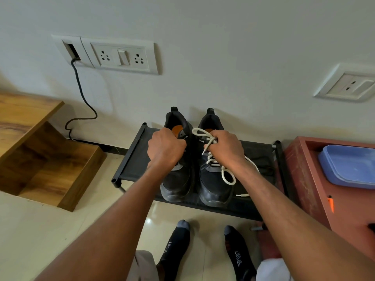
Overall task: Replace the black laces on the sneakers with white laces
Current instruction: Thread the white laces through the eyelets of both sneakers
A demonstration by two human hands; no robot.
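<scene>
**A:** Where do the sneakers sit?

**B:** Side by side on the black shoe rack (132, 159), toes toward the person. The right sneaker (213, 179) already carries a white lace (211, 157).

**A:** And the hands?

**B:** The right hand (227, 149) is closed on that lace's loops, probably to tighten or tie. The left hand (165, 147) is fisted on the left sneaker (176, 185), seemingly steadying it; whether it holds a lace is hidden.

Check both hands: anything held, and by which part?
Right hand grips the white lace bunched near the top eyelets of the right sneaker. Left hand closes on the left sneaker by its tongue.
</scene>
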